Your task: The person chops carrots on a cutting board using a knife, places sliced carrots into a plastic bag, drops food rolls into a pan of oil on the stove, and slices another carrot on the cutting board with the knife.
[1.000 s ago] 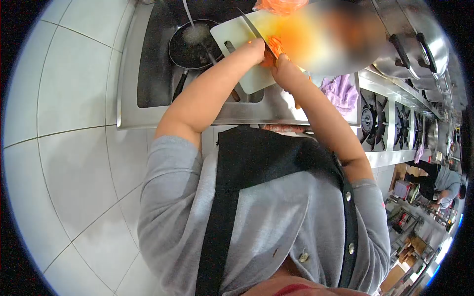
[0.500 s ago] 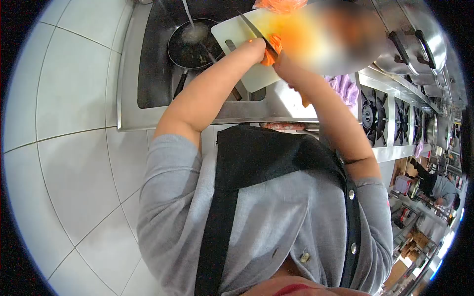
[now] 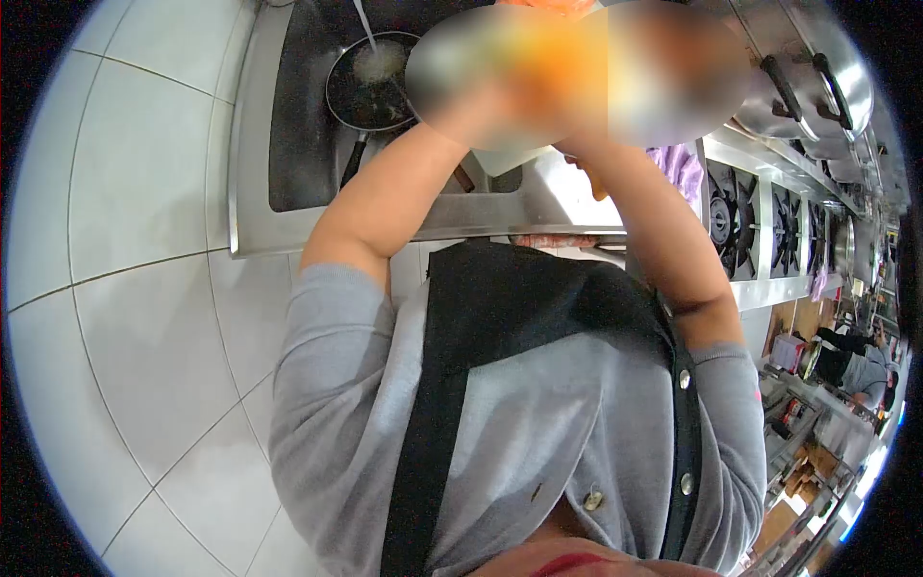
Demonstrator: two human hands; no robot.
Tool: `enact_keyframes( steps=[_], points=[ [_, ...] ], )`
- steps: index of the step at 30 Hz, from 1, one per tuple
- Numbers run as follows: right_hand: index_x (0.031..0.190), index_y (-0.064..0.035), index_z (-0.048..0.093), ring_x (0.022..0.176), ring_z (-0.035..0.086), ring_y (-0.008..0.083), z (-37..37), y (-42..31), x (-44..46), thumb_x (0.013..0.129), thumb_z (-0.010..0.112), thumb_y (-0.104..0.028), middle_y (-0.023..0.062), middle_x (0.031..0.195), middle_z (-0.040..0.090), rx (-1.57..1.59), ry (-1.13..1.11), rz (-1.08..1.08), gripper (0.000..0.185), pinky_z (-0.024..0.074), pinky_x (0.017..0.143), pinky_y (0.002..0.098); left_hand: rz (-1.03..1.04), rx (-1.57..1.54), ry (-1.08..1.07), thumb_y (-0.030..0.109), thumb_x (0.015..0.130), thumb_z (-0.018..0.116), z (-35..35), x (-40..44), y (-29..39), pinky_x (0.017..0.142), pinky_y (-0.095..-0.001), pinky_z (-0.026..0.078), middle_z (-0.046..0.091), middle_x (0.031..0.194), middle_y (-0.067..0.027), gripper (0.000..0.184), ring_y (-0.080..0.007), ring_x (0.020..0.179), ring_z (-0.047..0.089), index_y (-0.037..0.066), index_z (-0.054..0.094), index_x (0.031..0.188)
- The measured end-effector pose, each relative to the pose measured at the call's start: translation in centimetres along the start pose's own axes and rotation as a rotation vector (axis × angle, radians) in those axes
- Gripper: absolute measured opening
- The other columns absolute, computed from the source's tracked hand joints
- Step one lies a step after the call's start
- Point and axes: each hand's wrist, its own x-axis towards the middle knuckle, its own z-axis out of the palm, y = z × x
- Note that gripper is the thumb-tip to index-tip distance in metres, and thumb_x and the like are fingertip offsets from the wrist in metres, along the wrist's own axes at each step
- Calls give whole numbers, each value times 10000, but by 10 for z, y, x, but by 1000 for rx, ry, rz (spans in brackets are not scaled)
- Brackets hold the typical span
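One stretch of large white tiles (image 3: pixel 144 163) takes up the left of the room, and one steel counter (image 3: pixel 548 212) runs along the far side of the person. To its right stands a stove (image 3: pixel 769 290) with at least three burners, the nearest burner (image 3: pixel 721 213) the clearest. One other person (image 3: pixel 859 367) is at the far right of the room, small and bent by the lens. The wearer has one black apron (image 3: pixel 538 298) over one grey top (image 3: pixel 336 327).

One dark sink (image 3: pixel 303 154) sits at the left of the counter. Large steel cookware (image 3: pixel 851 72) with two black handles stands at the right. One white cutting board (image 3: pixel 502 162) lies by the sink's right end, only its near corner plain; a blurred patch covers the rest. One black pan (image 3: pixel 389 108) is in the sink, left of the board, under one stream of water (image 3: pixel 364 24).

Two hands are over the board, both inside the blur: the left hand (image 3: pixel 490 96) and, to its right, the right hand (image 3: pixel 577 133). Blurred orange food (image 3: pixel 558 77) shows between and just beyond them; whether fingers touch it, and whether either hand is closed on anything, I cannot tell. Two purple cloths are visible: one (image 3: pixel 679 171) right of the right wrist, one (image 3: pixel 819 285) by the stove
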Motion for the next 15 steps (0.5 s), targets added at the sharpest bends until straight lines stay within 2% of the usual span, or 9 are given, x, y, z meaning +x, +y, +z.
enact_keyframes(
  steps=[2, 4, 5, 6, 8, 10, 12, 13, 15],
  points=[
    [1011, 52, 452, 598, 637, 362, 15, 14, 17, 889, 508, -245, 272, 782, 623, 10, 15, 9, 326, 524, 580, 463, 47, 54, 53, 92, 796, 603, 4, 5, -3, 834, -434, 487, 622, 1045, -216, 218, -354, 999, 602, 2, 608, 994],
    [988, 69, 433, 534, 610, 309, 69, 64, 70, 893, 500, -240, 216, 702, 597, -181, 429, -345, 330, 492, 454, 442, -17, 26, 102, 73, 800, 577, 11, 7, -1, 839, -435, 484, 622, 1042, -217, 218, -357, 1000, 600, 10, 610, 1005],
    [979, 69, 424, 506, 590, 281, 72, 66, 76, 890, 501, -238, 193, 671, 572, -162, 460, -404, 329, 462, 392, 421, -5, 47, 96, 64, 801, 565, 12, 10, -2, 833, -436, 487, 623, 1040, -217, 220, -361, 995, 601, 11, 607, 1010],
    [979, 69, 424, 506, 590, 281, 51, 48, 63, 890, 501, -238, 193, 671, 572, -163, 465, -414, 329, 462, 392, 421, 2, 70, 94, 55, 802, 553, 10, 14, -5, 826, -438, 490, 623, 1039, -216, 223, -366, 991, 603, 13, 604, 1015],
    [1036, 84, 463, 564, 637, 316, 2, 1, 4, 881, 463, -173, 216, 746, 632, 28, 34, -49, 300, 507, 476, 443, 36, 74, 19, 48, 801, 546, 9, 8, -6, 815, -441, 493, 622, 1039, -217, 223, -369, 983, 605, 13, 603, 1014],
    [1026, 83, 470, 556, 634, 317, -1, -2, 2, 884, 458, -182, 215, 713, 624, -2, 23, -33, 301, 513, 483, 443, 78, 73, -29, 41, 800, 539, 4, 11, -6, 805, -443, 497, 622, 1039, -218, 224, -372, 975, 608, 14, 601, 1013],
    [1012, 85, 476, 537, 629, 317, 18, 5, 4, 885, 447, -180, 225, 689, 618, 56, 47, 3, 295, 513, 464, 434, 60, 65, 87, 43, 791, 548, 8, 8, -5, 782, -447, 504, 619, 1031, -228, 214, -369, 954, 616, 8, 597, 996],
    [1001, 79, 484, 512, 622, 317, 67, 53, 61, 886, 436, -170, 230, 684, 618, -144, 444, -347, 278, 509, 436, 420, 61, 63, 83, 43, 791, 548, 10, 5, -3, 782, -447, 504, 619, 1031, -228, 214, -369, 954, 616, 8, 597, 996],
    [1005, 73, 483, 516, 624, 319, 38, 28, 46, 884, 433, -165, 231, 692, 621, -40, 284, -216, 272, 509, 435, 420, 28, 47, 87, 43, 788, 552, 7, 6, -3, 796, -440, 500, 617, 1023, -237, 214, -366, 954, 614, 2, 596, 993]
  ],
)
